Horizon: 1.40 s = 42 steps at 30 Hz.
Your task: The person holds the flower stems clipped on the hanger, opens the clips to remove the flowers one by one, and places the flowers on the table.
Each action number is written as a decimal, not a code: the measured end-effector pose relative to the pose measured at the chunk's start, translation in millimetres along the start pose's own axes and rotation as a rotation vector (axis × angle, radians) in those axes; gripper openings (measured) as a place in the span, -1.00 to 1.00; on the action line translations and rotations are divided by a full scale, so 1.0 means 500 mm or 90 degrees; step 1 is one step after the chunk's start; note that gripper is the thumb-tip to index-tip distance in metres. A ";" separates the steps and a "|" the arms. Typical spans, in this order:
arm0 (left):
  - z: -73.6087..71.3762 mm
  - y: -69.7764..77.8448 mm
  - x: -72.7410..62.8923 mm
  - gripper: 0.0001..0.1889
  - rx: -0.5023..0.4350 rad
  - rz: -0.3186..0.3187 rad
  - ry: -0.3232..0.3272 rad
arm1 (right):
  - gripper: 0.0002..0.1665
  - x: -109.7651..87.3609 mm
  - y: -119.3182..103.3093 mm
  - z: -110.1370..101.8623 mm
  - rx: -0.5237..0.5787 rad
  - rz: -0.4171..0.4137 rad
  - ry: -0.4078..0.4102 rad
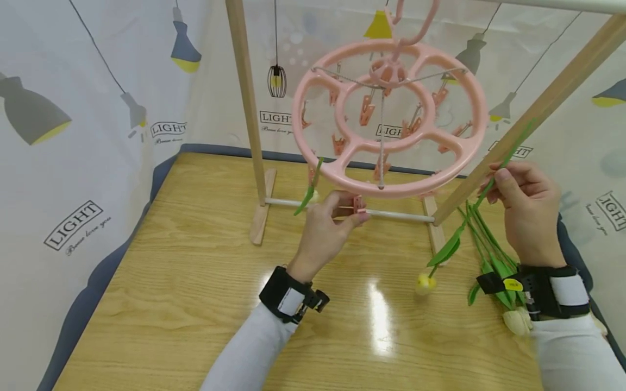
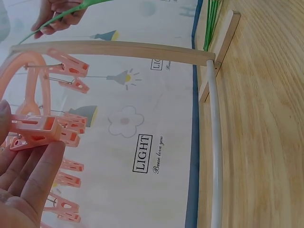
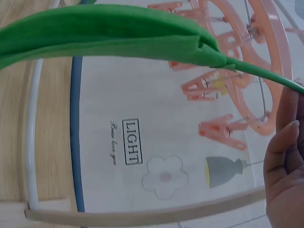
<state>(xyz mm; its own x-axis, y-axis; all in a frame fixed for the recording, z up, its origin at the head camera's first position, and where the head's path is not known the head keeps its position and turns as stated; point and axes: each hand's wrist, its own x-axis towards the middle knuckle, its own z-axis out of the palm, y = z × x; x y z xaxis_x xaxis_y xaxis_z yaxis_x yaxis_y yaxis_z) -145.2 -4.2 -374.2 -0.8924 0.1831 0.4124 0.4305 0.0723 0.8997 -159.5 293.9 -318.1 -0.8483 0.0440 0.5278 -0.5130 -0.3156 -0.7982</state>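
Observation:
My left hand (image 1: pixel 326 225) pinches a pink clothespin (image 1: pixel 359 204) at the near rim of a round pink drying hanger (image 1: pixel 391 189). That clothespin (image 2: pixel 35 124) appears between thumb and fingers in the left wrist view. Right of the hanger, my right hand (image 1: pixel 530 209) pinches the green stem of a tulip (image 1: pixel 446 248), its pale yellow bloom hanging downward. The tulip's leaf (image 3: pixel 109 31) crosses the top of the right wrist view. Beside the left hand, another tulip (image 1: pixel 311 191) hangs at the hanger's left rim; the hand partly covers it.
A wooden frame (image 1: pixel 246 98) with a white lower bar (image 1: pixel 401 215) stands on the wooden table (image 1: pixel 195 304), and the hanger is hooked above. More pink clothespins (image 1: pixel 367 110) dangle below the hanger. Several tulips (image 1: pixel 499 266) lie at the right, partly under my right wrist.

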 end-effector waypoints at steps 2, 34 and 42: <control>0.000 0.000 0.000 -0.66 0.000 0.001 -0.001 | -0.82 0.002 -0.005 -0.011 -0.012 -0.001 0.020; -0.001 -0.004 0.000 -0.68 -0.006 0.007 0.022 | -0.73 0.034 -0.041 -0.146 -0.338 0.069 0.154; 0.001 -0.003 -0.002 -0.67 -0.005 0.000 0.021 | -0.76 0.034 -0.039 -0.172 -0.618 0.146 0.157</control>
<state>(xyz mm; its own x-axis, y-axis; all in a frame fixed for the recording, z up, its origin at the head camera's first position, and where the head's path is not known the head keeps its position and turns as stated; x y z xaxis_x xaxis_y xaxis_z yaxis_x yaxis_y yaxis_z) -145.1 -3.9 -376.0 -0.8963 0.1500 0.4172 0.4299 0.0643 0.9006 -175.3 382.5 -318.3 -0.8869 0.3069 0.3454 -0.1273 0.5564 -0.8211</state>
